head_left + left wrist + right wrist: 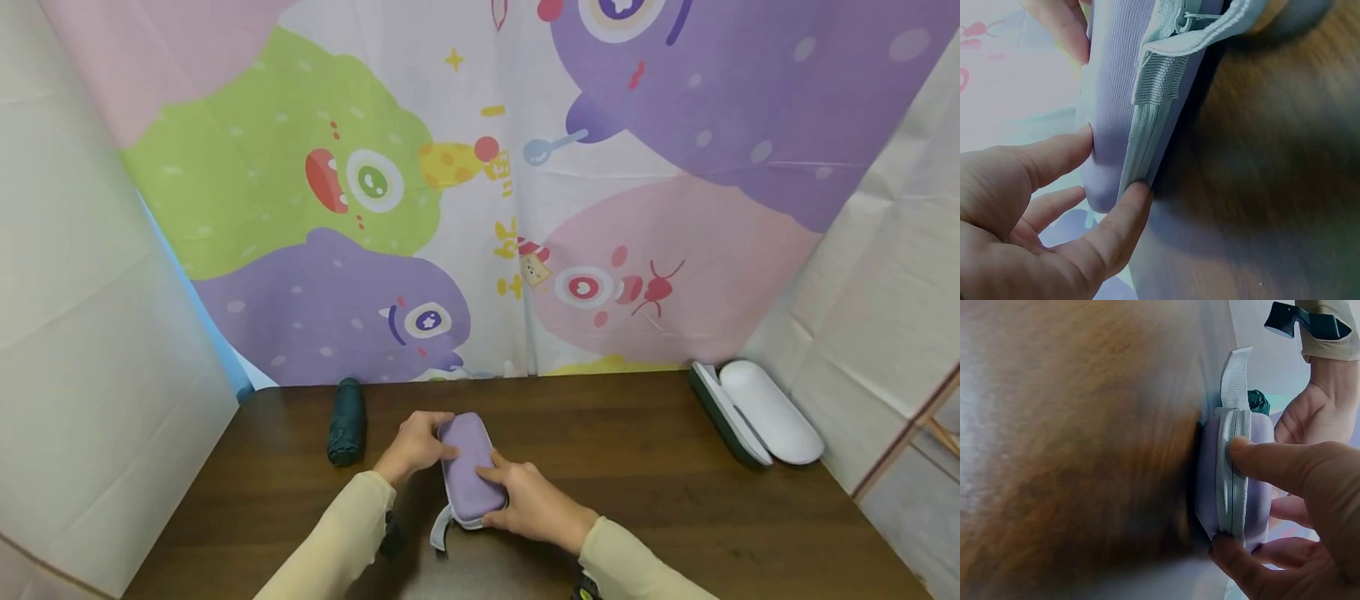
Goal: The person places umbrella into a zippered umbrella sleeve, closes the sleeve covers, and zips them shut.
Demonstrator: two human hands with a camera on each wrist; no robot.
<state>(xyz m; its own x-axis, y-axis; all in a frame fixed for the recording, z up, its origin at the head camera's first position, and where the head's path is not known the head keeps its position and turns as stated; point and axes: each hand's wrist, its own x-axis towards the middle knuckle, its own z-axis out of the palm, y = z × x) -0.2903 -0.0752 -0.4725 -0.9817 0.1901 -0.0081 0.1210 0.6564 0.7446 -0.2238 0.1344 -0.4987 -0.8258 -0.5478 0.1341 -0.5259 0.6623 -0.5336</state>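
A purple zippered case (468, 467) with a pale grey zipper band and a fabric pull strap (441, 528) lies on the table, its zipper closed along the visible sides. My left hand (418, 442) holds it by the far left end, thumb on the lid. In the left wrist view, one fingertip of that left hand (1054, 219) touches the zipper band. At the near right end, my right hand (536, 500) grips the case. The right wrist view has the thumb of this hand (1310, 506) on the zipper near the strap, with other fingers around the corner and side.
On the dark wooden table (600, 433), a dark green folded umbrella (347, 422) lies to the left. An open glasses case (772, 412), dark green outside and white inside, sits at the right edge. A cartoon-printed cloth (487, 317) hangs behind the table.
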